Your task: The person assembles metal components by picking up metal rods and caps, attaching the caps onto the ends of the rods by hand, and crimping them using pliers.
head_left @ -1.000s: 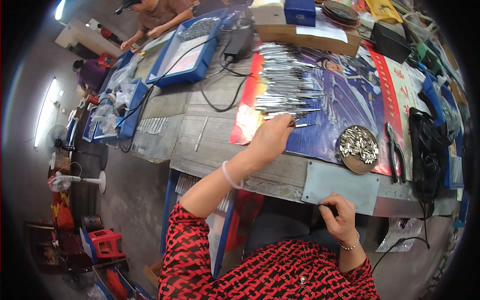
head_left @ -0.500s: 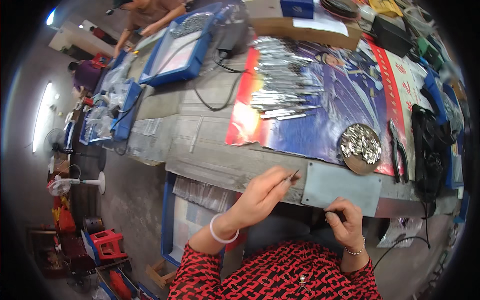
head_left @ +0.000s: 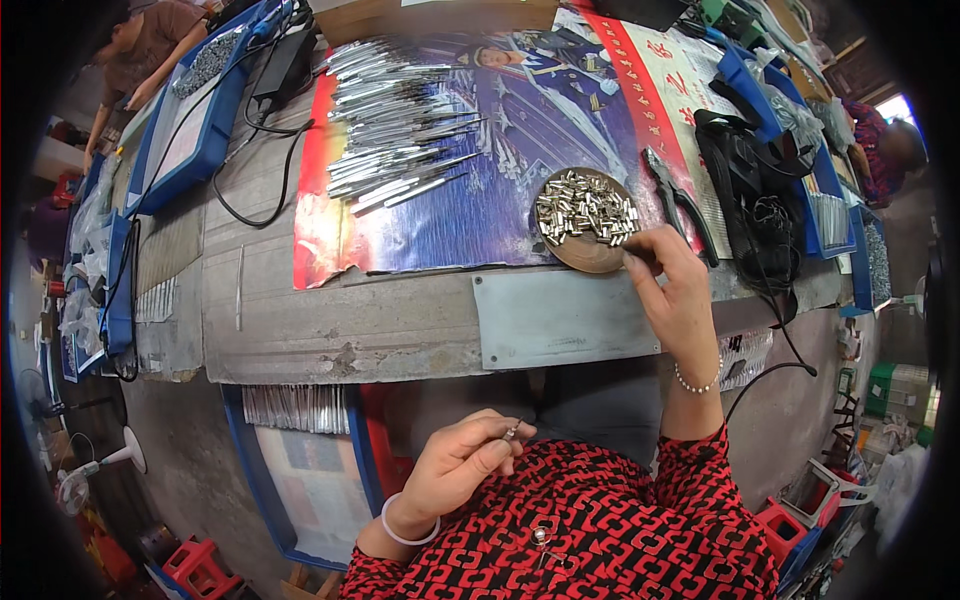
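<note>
My left hand (head_left: 465,465) is close to my body, below the table edge, pinching a slim metal piece (head_left: 513,431) with a dark thin tip; most of it is hidden in the fingers. At the right rim of a round brown dish (head_left: 590,259), my right hand (head_left: 678,290) has its thumb and fingers drawn together. Whatever is between those fingertips is too small to make out. Short shiny metal sleeves (head_left: 585,208) are heaped in the dish. Farther left lies a large pile of slim pointed metal rods (head_left: 395,130) on a printed poster (head_left: 520,130).
A grey metal plate (head_left: 560,320) lies along the table's front edge. Pliers (head_left: 680,205) and a black strapped bag (head_left: 760,225) are right of the dish. A blue tray (head_left: 190,150) stands far left; an open blue drawer (head_left: 240,440) juts below the table. Other people sit nearby.
My right hand has gone from below the plate up to the dish's rim. My left hand has drawn back from the table edge toward my body, still pinching the slim piece. The view has shifted right.
</note>
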### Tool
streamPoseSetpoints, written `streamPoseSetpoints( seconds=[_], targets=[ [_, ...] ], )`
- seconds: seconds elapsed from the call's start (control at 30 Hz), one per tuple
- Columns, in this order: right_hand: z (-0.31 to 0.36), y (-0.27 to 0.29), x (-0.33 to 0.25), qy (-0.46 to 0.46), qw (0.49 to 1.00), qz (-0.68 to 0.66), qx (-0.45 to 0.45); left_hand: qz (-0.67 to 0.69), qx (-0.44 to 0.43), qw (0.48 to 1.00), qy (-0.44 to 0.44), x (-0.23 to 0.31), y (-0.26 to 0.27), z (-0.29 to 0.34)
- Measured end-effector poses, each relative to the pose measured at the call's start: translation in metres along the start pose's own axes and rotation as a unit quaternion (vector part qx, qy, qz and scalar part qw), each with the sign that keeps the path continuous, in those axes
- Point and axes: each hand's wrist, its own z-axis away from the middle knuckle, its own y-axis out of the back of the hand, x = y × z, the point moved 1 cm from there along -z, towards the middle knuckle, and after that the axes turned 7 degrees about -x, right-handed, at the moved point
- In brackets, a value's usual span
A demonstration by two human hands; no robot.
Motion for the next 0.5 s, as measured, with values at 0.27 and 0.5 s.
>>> streamPoseSetpoints(
  seconds=[0.27,0.5],
  targets=[
    [-0.022,-0.002,0.002,0.065,0.976,0.189,-0.081,0.113,0.007,0.993,0.031,-0.007,-0.007,0.011],
    [-0.038,-0.007,0.004,0.065,0.937,0.306,-0.157,0.109,-0.01,0.992,0.066,-0.011,-0.008,0.01]
  ],
)
